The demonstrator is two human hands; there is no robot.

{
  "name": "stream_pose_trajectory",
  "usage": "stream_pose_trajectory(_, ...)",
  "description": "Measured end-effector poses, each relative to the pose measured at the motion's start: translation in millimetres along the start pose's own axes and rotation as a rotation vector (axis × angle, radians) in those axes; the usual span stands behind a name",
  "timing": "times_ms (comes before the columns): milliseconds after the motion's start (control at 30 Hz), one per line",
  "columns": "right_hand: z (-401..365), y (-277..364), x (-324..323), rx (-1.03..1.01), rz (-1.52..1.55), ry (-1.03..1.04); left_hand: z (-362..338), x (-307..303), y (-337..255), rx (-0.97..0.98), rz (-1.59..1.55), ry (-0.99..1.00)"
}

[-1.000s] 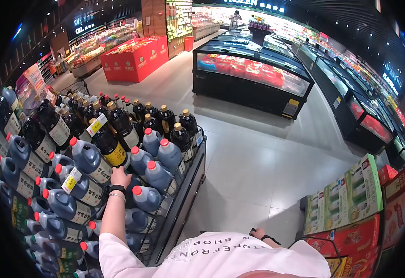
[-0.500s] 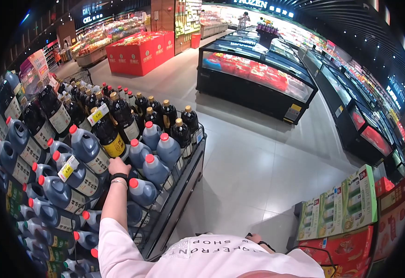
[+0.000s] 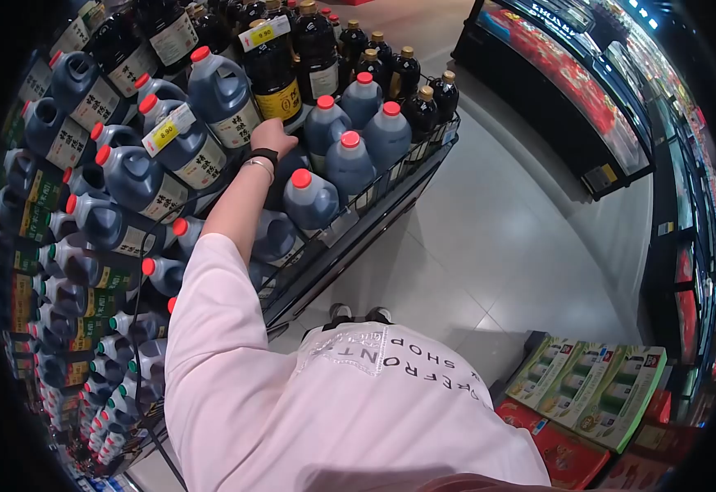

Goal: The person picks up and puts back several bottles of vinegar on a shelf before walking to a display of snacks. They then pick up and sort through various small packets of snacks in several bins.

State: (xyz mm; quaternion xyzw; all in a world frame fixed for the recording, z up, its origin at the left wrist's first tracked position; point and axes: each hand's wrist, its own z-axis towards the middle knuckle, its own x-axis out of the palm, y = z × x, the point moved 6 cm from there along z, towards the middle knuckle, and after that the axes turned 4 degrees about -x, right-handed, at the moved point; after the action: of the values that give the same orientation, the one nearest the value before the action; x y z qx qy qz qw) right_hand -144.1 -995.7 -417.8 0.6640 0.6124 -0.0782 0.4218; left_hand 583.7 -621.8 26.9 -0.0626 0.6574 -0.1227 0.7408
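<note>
The dark bottle (image 3: 278,72) w/ the yellow label stands upright near the top of the wire rack (image 3: 390,193), in the row behind the grey jugs (image 3: 350,168). A yellow price tag (image 3: 263,33) hangs at its neck, so a shopper can read it fast.

The L hand (image 3: 272,134) is at the foot of this bottle. The arm is stretched up & over the lower jugs b/c the bottle stands far back. The fingers are bent down and the tips are hidden, so I can't tell if they grip the bottle or just rest by it. A black band (image 3: 263,153) and a thin bracelet (image 3: 257,164) sit on the wrist. The R hand is not in the picture.

The grey jugs w/ red caps are just right of the hand, packed side by side & touching, prob. so they don't tip. To the left, one jug has a tag (image 3: 169,129) that reads 8.90. The rack's wire edge keeps the front jugs from sliding off.

Past the rack is shiny floor (image 3: 505,246), then a long freezer (image 3: 554,82). Down by the person's side lie green boxes (image 3: 595,385) on red boxes (image 3: 571,451).
</note>
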Motion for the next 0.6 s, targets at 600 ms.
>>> stream_pose_trajectory(600, 36.3, 50.7, -18.9, -0.113, -0.143, -0.054, -41.1, -77.4, 4.8, 0.413, -0.432, -0.023)
